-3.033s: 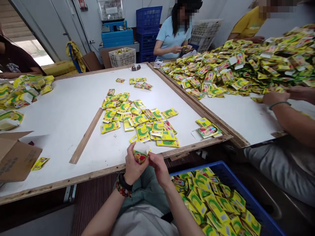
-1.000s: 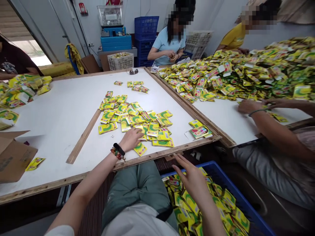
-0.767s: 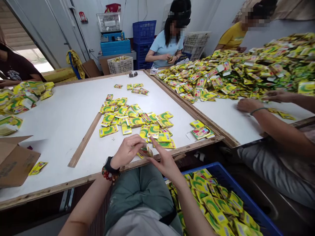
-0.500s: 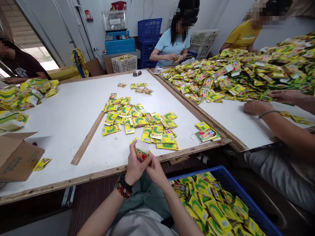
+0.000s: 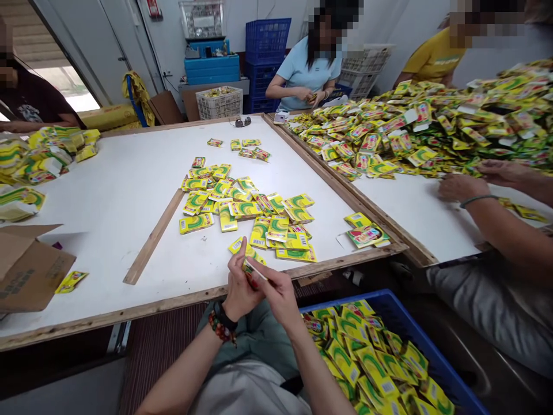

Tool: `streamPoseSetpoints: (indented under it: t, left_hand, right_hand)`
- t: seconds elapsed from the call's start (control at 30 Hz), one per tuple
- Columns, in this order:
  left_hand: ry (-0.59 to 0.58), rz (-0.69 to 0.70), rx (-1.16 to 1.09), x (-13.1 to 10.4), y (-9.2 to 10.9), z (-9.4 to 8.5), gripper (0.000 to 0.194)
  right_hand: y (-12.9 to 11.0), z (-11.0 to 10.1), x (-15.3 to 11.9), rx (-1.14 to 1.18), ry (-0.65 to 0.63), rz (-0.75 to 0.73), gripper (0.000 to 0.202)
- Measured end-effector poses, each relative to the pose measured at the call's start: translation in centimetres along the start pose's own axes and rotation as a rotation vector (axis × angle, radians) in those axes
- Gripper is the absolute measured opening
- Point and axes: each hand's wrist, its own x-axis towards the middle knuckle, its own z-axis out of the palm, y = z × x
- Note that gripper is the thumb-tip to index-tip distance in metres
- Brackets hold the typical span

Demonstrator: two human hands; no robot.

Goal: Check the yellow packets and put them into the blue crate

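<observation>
Both of my hands hold one small printed box [image 5: 252, 275] just over the table's front edge. My left hand [image 5: 242, 288] is wrapped round its left side, index finger stretched up. My right hand [image 5: 279, 294] pinches the top end, where a thin white edge shows. My fingers cover most of the box. Just beyond my fingertips lies another yellow-green box [image 5: 235, 246], partly hidden by my left hand. A loose heap of yellow-green boxes [image 5: 244, 210] with barcodes spreads over the white table [image 5: 173, 259] in front of me.
A blue crate [image 5: 389, 297] full of boxes stands at my right below the table. Wooden strips [image 5: 158, 236] edge and divide the tabletop. A cardboard carton [image 5: 37, 271] sits at the left. A large pile [image 5: 415, 132] covers the right table, where a co-worker's hands [image 5: 466, 187] work.
My right hand has moved up to the top of the box. The white flap that stood up is now seen as a thin edge. The view has shifted slightly.
</observation>
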Motion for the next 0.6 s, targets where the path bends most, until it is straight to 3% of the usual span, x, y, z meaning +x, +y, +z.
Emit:
streamPoseSetpoints:
  t: [0.07,0.17,0.37,0.53,0.6]
  left_hand:
    - [-0.095,-0.047,-0.033,0.2,0.4,-0.3,0.065]
    - [-0.184,-0.099,-0.037,0.2,0.7,-0.5,0.059]
    - [-0.13,-0.13,-0.046,0.5,0.9,-0.4,0.054]
    - [-0.052,-0.151,-0.029,0.4,0.9,0.1,0.046]
    - [-0.064,-0.125,-0.044,0.4,1.0,-0.1,0.045]
  right_hand:
    - [-0.1,-0.3,-0.4,-0.144,0.031,-0.056,0.029]
    - [-0.2,-0.5,-0.3,-0.197,0.136,-0.024,0.028]
    - [-0.7,-0.6,0.6,-0.124,0.079,0.096,0.027]
    - [-0.4,0.0,0.3,-0.131,-0.066,-0.032,0.032]
    - [-0.2,-0.1,-0.1,-0.175,-0.07,-0.104,0.031]
